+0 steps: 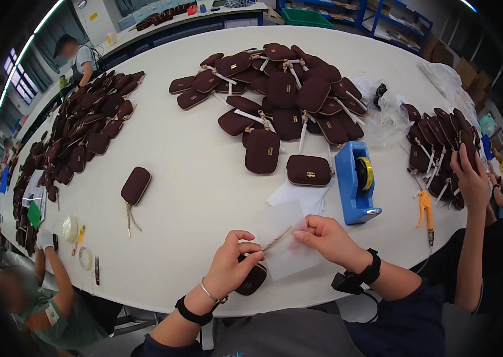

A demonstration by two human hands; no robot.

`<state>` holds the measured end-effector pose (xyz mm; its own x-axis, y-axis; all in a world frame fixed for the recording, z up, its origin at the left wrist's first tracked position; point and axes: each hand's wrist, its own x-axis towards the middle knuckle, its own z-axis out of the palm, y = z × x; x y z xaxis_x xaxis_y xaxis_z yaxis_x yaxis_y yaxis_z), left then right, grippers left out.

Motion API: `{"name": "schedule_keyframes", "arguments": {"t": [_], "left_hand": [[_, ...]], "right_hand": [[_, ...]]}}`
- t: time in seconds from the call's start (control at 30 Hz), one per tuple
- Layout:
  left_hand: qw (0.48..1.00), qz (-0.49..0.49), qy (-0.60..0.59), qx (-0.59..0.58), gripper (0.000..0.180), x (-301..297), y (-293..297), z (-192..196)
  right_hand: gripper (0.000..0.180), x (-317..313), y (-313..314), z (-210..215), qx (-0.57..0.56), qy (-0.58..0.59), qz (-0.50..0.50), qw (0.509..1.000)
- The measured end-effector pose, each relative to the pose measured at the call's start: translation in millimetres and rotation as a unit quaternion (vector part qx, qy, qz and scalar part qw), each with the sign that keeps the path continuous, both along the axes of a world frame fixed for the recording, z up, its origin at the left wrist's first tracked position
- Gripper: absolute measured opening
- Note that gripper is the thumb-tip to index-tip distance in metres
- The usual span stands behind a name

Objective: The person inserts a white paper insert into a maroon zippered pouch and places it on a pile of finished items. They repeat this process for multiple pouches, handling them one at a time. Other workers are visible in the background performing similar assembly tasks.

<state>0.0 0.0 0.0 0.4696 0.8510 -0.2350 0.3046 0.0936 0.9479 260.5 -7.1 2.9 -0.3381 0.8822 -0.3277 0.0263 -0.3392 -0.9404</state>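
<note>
Between finger and thumb, my left hand (234, 262) pinches a thin tan cord (277, 238) that points up to the right. Below that hand lies a dark brown zip pouch (252, 282), partly covered by the fingers; the cord seems to belong to it. My right hand (330, 241) has thumb and forefinger closed on the edge of a thin white paper sheet (284, 265). The sheet lies under the cord. Beyond my hands are more white sheets (311, 199), a brown pouch (309, 171) with a small gold mark, and a blue tape dispenser (351, 184).
A large heap of brown pouches (281, 89) with white-wrapped cords fills the far middle. Another heap (85, 119) runs along the left, near a lone pouch (136, 185). At right are an orange-handled tool (425, 208) and a co-worker's hand (470, 175) on pouches.
</note>
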Motion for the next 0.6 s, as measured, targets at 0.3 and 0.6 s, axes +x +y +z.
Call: {"name": "schedule_keyframes", "arguments": {"t": [0.3, 0.6], "left_hand": [[0.99, 0.016, -0.079, -0.114, 0.045, -7.9, 0.4, 0.6], [0.993, 0.021, -0.086, -0.078, 0.008, 0.2, -1.2, 4.5]], "right_hand": [[0.02, 1.8, 2.7, -6.0, 0.031, 0.021, 0.08, 0.996], [0.022, 2.9, -0.8, 0.0, -0.008, 0.056, 0.081, 0.995]]}}
